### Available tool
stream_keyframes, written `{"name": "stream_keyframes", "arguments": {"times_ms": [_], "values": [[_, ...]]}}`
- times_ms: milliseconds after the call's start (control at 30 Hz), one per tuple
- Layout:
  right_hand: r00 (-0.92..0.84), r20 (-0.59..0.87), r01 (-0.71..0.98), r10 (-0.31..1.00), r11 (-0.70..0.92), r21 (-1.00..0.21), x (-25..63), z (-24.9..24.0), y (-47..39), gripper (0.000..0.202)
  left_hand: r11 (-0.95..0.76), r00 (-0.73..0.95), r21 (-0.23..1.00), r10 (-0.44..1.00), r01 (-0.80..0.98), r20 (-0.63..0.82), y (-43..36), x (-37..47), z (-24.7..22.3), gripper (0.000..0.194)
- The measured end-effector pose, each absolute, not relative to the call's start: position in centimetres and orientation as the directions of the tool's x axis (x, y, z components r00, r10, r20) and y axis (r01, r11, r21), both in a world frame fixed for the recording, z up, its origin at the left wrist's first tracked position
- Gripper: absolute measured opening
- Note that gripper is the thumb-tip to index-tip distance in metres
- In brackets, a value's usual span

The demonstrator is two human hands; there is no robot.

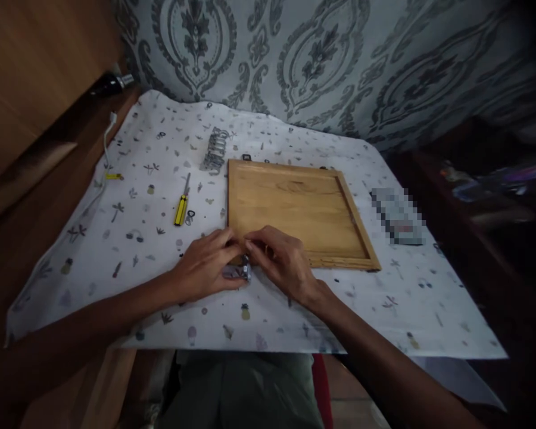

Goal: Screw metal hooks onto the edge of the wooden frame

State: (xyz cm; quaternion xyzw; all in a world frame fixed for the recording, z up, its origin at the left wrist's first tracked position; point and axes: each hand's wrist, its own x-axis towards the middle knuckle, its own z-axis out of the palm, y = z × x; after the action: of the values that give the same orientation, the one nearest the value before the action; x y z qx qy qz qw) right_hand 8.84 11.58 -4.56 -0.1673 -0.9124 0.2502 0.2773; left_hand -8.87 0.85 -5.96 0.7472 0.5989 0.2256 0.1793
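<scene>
A wooden panel with a raised frame (295, 208) lies on the patterned white cloth. At its near left corner, my left hand (208, 265) has its fingers curled around a small shiny metal piece (246, 268), with the thumb below it. My right hand (286, 259) meets it there, thumb and index finger pinched together at the corner. Whatever is between those fingertips is too small to make out. A screwdriver with a yellow handle (181, 210) rests left of the panel, beside a small dark item (190, 217).
Behind the screwdriver lies a grey metal object with several bars (215, 152). A blurred-out flat item (397, 216) sits right of the panel. A white cable (106, 143) runs along the cloth's left edge. Patterned wallpaper (259, 59) rises behind the table.
</scene>
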Motion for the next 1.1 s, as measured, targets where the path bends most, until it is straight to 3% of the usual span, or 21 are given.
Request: {"name": "stream_keyframes", "arguments": {"times_ms": [500,733,900,1100], "values": [[-0.782,0.499,0.128,0.373,0.881,-0.456,12.9,-7.4,9.5,0.014,-0.26,0.175,0.481,0.961,0.838,0.214,1.1,-9.2,-6.4,0.017],[-0.784,0.461,0.155,0.414,0.851,-0.501,13.1,-7.2,8.8,0.035,-0.258,0.158,0.501,0.959,0.826,0.234,1.0,-9.1,-6.5,0.018],[-0.723,0.449,0.213,0.525,0.788,-0.578,12.3,-7.5,8.0,0.015,-0.259,0.166,0.499,0.961,0.827,0.223,1.1,-9.1,-6.4,0.018],[-0.684,0.448,0.204,0.576,0.741,-0.64,12.0,-7.9,7.3,0.014,-0.252,0.182,0.514,0.966,0.82,0.184,1.1,-9.2,-6.1,0.017]]}}
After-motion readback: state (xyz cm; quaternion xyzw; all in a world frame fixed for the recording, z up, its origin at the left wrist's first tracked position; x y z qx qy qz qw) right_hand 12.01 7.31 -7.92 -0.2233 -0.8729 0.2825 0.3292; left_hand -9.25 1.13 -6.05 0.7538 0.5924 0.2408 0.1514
